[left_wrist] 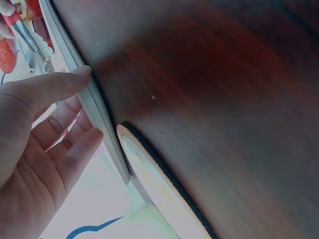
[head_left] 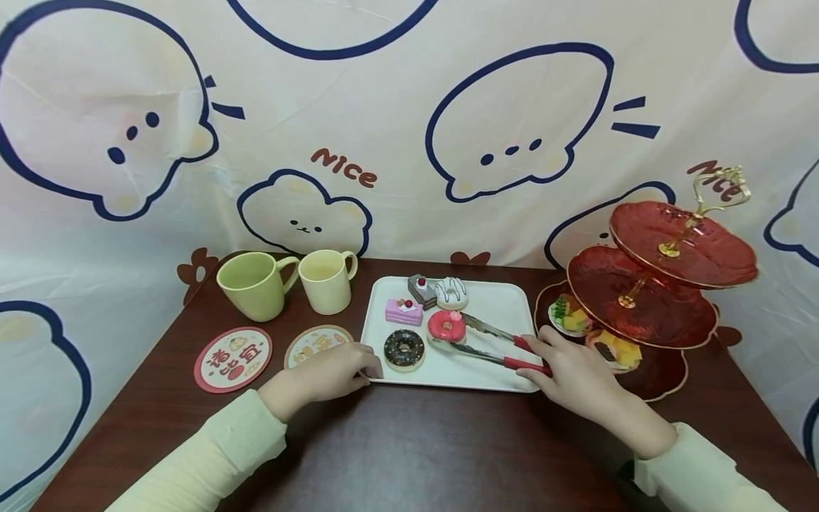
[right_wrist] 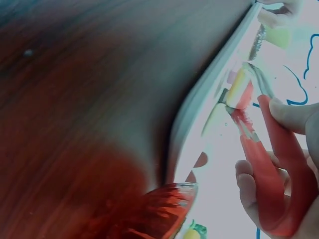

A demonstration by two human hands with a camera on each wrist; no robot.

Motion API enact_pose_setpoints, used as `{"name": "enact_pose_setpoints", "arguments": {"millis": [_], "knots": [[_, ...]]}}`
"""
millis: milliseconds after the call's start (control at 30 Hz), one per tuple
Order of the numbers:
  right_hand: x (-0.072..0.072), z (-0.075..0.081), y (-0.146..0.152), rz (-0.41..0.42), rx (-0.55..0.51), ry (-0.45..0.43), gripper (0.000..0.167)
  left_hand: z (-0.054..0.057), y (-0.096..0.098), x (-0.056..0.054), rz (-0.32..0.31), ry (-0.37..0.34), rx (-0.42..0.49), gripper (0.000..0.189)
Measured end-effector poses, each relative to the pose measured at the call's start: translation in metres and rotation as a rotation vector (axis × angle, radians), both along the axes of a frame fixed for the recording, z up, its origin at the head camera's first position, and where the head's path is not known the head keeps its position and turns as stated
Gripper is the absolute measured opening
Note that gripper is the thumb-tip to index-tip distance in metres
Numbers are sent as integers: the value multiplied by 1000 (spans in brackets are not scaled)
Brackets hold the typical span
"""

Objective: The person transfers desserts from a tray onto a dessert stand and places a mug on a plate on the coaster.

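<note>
My right hand grips food tongs with red handles, thumb on one arm and fingers on the other. The tongs' metal ends stand on either side of a pink-iced donut, which also appears between them in the right wrist view. My left hand holds the near-left corner of a white tray, thumb and fingertips at its rim in the left wrist view. Around the pink donut on the tray are a chocolate donut, a white-iced donut, a pink cake slice and a brown cake slice.
A red tiered stand with gold trim is at the right, tarts on its lowest plate. Two mugs, one green and one cream, stand at the left behind two round coasters. A printed curtain hangs behind the table.
</note>
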State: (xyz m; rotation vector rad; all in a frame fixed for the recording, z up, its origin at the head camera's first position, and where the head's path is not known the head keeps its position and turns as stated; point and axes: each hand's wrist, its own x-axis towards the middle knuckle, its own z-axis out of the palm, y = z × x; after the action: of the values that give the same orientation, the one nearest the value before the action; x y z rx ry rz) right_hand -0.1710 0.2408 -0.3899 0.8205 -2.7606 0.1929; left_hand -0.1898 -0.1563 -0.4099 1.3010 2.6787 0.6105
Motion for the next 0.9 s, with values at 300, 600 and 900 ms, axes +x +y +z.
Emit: {"name": "enact_pose_setpoints", "arguments": {"millis": [300, 600, 900], "knots": [[15, 19, -2, -51, 26, -29, 56, -3, -2, -2, -9, 6, 9, 20], [26, 37, 2, -65, -19, -9, 57, 0, -1, 0, 2, -12, 3, 20], [31, 56, 13, -99, -37, 35, 58, 2, -1, -1, 7, -27, -7, 21]]}}
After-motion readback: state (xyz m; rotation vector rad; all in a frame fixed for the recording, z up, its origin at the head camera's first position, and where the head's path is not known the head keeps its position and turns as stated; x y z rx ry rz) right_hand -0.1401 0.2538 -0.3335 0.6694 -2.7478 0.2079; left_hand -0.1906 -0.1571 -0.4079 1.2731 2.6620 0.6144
